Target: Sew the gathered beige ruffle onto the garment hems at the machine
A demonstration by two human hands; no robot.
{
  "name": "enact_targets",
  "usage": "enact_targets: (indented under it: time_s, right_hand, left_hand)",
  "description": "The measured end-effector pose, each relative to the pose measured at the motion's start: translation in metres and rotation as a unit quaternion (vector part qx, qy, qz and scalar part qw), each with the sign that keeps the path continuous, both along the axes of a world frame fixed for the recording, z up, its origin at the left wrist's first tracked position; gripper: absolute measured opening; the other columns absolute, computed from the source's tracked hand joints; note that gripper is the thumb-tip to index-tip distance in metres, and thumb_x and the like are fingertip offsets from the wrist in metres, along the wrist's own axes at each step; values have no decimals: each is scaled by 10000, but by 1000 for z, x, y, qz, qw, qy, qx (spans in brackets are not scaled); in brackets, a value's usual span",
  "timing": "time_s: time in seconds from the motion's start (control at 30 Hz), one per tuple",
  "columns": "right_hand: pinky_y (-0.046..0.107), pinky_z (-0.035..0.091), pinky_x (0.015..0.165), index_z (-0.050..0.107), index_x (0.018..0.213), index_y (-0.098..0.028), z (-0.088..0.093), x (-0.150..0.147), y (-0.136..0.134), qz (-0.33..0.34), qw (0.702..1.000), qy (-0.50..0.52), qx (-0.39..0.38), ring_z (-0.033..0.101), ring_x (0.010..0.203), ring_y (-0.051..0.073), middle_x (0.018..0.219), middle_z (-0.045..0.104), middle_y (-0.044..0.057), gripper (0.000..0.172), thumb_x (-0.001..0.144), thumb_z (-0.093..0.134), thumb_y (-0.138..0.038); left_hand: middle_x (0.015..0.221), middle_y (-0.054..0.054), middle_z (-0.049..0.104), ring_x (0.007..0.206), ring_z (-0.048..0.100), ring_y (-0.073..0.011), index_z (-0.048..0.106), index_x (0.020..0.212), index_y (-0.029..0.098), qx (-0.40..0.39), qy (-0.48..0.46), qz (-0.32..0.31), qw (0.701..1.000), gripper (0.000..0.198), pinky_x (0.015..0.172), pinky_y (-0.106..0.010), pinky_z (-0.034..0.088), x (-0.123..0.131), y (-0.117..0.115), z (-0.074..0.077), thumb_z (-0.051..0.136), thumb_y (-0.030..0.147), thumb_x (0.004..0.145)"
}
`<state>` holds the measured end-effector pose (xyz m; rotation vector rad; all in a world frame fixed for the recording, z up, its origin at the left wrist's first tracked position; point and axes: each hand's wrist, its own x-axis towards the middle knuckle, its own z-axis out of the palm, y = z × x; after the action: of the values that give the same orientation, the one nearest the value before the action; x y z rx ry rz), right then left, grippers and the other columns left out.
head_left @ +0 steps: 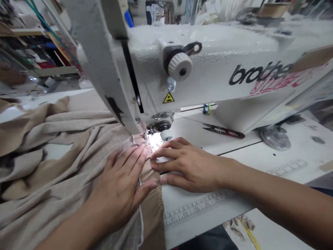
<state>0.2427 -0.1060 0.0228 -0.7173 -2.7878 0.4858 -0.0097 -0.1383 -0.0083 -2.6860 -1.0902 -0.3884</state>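
Observation:
Beige fabric [85, 139] lies bunched across the left of the table and runs under the lit needle area of a white sewing machine [208, 66]. My left hand [122, 177] rests flat on this fabric, fingers stretched toward the needle and thumb out to the right. A tan gathered strip [153, 205] edges the fabric below that thumb. At the strip's right edge, just before the needle area, is my right hand [184, 163], its fingers bent and apart with the tips touching the edge. I see nothing gripped in it.
Dark thread snips [223, 131] lie on the machine bed behind my right hand. A clear plastic bobbin-like piece [275, 137] sits farther right. Printed ruler scales [200, 210] run along the table. Fabric scraps [239, 227] show below the front edge.

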Motion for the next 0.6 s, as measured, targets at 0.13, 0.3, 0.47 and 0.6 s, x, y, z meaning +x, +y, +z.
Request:
enact_targets:
  time_s: [0.13,0.3,0.47,0.6]
  right_hand:
    - [477,363,1100,689,1326,-217,-5,-2,4,-25,1000,4,4,524,1338,300,1481,613,46,380,1075,529,-452]
    - [492,320,1142,676,1351,-211,-7,-3,4,-37,999,0,3,480,1386,305,1531,567,62,400,1074,527,-458]
    - [493,315,1132,688,1346,-225,-5,-3,2,-56,998,0,-3,514,1315,295,1407,618,97,393,1065,544,-460]
    - [484,308,1123,692,1341,-241,-4,-4,2,-65,998,-3,-10,532,1266,282,1322,639,93,389,1073,522,-467]
  left_hand:
    - [1436,-255,606,1319,542,-397,543,1397,14,-2,-12,5,1000,650,1092,-561,337,0,7,-1,356,541,1066]
    - [1399,-249,627,1332,532,-400,572,1354,25,8,-31,-10,999,560,1155,-593,296,1,10,1,449,479,1050]
    - [1424,-236,617,1361,529,-372,537,1397,50,-19,-34,1,999,568,1184,-581,245,1,3,-2,422,495,1063]
    - [1435,-209,619,1374,526,-347,525,1413,79,-39,-58,8,998,565,1201,-542,237,-1,4,-6,422,510,1061]
